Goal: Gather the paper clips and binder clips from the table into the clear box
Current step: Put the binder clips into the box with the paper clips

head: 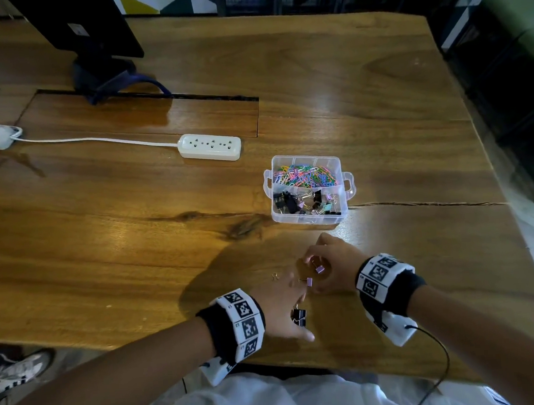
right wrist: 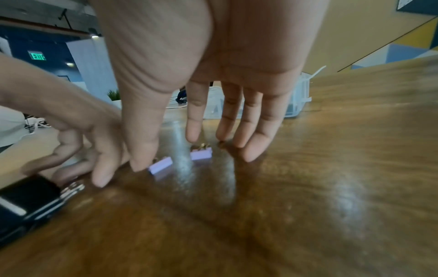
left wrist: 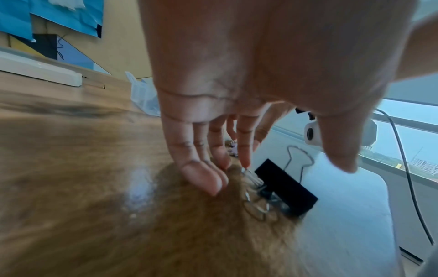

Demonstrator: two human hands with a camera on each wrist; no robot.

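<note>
Both of my hands hover low over the near edge of the wooden counter (head: 100,215) in the head view. My left hand (head: 280,306) is spread with straight fingers and holds nothing; a black binder clip (head: 298,317) lies under its palm side, just by the thumb. My right hand (head: 334,267) is loosely open above two lilac binder clips (head: 319,269), one just beside the other, and grips neither. A tiny gold clip (head: 275,276) lies on the wood just left of my left fingers. Farther out stands the clear box (head: 308,219), its far compartment full of coloured paper clips (head: 305,175), its near one holding binder clips. A white power strip (head: 210,146) lies left of the box, and a dark monitor stand (head: 102,74) sits at the far left.

From the left wrist, my left hand (left wrist: 237,84) points its fingertips (left wrist: 203,178) down to the counter, relaxed and empty, with the black binder clip (left wrist: 284,185) just beside them, its wire handles on the wood.

From the right wrist, my right hand (right wrist: 208,75) hangs open, fingers straight, tips close above the counter. The two lilac binder clips (right wrist: 201,153) lie under them, not pinched. My left hand (right wrist: 78,131) shows at the left, the black binder clip (right wrist: 28,195) below it, and the clear box (right wrist: 296,99) stands behind my fingers.
</note>
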